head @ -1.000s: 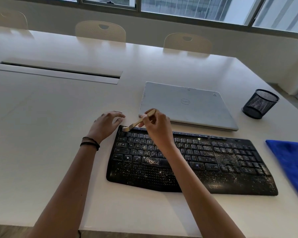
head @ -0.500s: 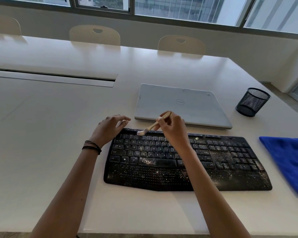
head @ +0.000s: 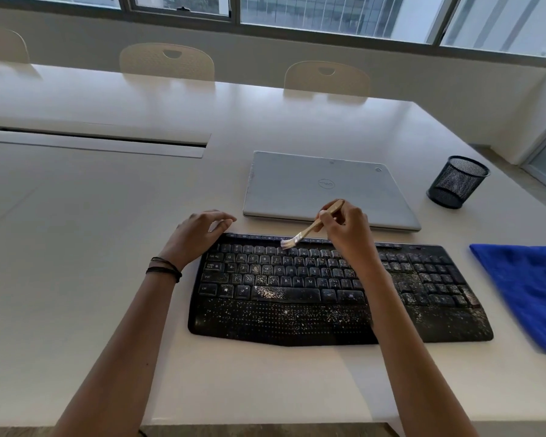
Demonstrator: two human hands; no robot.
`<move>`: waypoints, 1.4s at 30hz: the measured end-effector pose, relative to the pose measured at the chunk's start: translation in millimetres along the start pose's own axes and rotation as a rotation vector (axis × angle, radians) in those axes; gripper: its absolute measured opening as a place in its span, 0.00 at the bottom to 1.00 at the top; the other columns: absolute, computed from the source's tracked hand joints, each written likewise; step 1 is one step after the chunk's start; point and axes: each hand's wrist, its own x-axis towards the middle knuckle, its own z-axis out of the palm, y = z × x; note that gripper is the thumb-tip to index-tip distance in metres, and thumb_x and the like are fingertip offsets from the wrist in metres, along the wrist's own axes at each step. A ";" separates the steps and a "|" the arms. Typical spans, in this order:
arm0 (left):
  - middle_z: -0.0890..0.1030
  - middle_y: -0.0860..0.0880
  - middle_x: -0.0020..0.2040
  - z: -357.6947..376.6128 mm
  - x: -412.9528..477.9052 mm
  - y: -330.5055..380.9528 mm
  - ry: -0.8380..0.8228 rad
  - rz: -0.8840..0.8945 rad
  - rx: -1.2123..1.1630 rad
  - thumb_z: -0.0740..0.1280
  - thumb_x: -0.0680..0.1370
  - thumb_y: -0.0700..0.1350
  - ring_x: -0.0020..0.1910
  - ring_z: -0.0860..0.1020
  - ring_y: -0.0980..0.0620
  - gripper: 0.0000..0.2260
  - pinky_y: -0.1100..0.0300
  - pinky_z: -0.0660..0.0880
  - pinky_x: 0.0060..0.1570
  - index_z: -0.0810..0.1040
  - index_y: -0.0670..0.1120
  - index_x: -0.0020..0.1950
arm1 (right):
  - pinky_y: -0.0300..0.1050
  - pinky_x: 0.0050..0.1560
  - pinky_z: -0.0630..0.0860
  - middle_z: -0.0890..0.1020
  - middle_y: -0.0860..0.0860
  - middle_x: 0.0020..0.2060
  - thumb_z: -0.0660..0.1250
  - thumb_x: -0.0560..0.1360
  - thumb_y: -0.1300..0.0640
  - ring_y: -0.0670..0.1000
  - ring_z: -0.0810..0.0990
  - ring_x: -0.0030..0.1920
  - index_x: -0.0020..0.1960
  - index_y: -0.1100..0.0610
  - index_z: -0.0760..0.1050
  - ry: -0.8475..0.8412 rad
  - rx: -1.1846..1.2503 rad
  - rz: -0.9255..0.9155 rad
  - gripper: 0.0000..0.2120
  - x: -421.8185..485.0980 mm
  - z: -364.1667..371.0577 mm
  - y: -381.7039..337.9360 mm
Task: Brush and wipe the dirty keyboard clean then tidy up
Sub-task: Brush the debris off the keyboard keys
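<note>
A black keyboard [head: 297, 298] speckled with white crumbs lies on the white table [head: 92, 247] in front of me. My right hand [head: 344, 231] pinches the wooden handle of a small brush [head: 309, 230], and its pale bristles touch the top key row near the middle. At the keyboard's top-left corner my left hand [head: 199, 234] rests with its fingers loosely curved, holding nothing. A blue cloth [head: 530, 288] lies flat to the right of the keyboard.
A shut silver laptop [head: 322, 190] lies just behind the keyboard. A black mesh pen cup [head: 456, 182] stands at the back right. A cable slot [head: 92, 140] runs across the table at left. Chairs [head: 167, 63] line the far edge.
The brush has travelled right along the top key row, from the left corner toward the middle. My left hand has stayed at the corner.
</note>
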 end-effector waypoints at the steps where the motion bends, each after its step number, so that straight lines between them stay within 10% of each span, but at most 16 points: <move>1: 0.81 0.52 0.57 0.0 0.0 -0.8 -0.001 0.002 -0.003 0.61 0.80 0.47 0.57 0.78 0.53 0.11 0.52 0.74 0.56 0.80 0.49 0.57 | 0.31 0.23 0.67 0.79 0.50 0.33 0.61 0.77 0.61 0.41 0.70 0.24 0.48 0.62 0.74 0.012 -0.009 0.000 0.05 -0.4 -2.0 1.4; 7: 0.81 0.53 0.57 0.8 0.7 -4.0 -0.006 0.009 -0.004 0.61 0.80 0.47 0.57 0.78 0.53 0.10 0.47 0.74 0.57 0.80 0.50 0.57 | 0.31 0.26 0.70 0.77 0.48 0.33 0.62 0.77 0.60 0.45 0.73 0.28 0.48 0.61 0.75 0.065 -0.055 -0.012 0.05 -3.4 -14.0 7.9; 14: 0.80 0.52 0.58 1.5 1.3 -3.6 -0.010 0.006 0.005 0.61 0.80 0.47 0.58 0.77 0.52 0.10 0.47 0.74 0.57 0.80 0.50 0.57 | 0.54 0.41 0.80 0.82 0.52 0.39 0.62 0.77 0.61 0.53 0.80 0.37 0.44 0.54 0.74 0.097 -0.065 -0.035 0.05 -6.3 -32.2 16.2; 31: 0.80 0.49 0.59 0.2 -0.3 -2.6 -0.015 0.002 0.022 0.60 0.80 0.48 0.60 0.77 0.49 0.12 0.46 0.74 0.57 0.78 0.50 0.61 | 0.54 0.47 0.79 0.82 0.58 0.43 0.62 0.77 0.58 0.55 0.81 0.42 0.48 0.57 0.74 0.169 -0.143 0.009 0.04 -12.2 -75.8 41.5; 42: 0.79 0.49 0.60 0.4 -0.9 2.2 0.004 -0.016 0.038 0.61 0.80 0.47 0.60 0.76 0.49 0.11 0.46 0.74 0.56 0.78 0.51 0.61 | 0.33 0.38 0.75 0.81 0.57 0.43 0.60 0.78 0.61 0.50 0.80 0.39 0.49 0.58 0.73 0.225 -0.188 0.024 0.03 -15.3 -100.9 53.4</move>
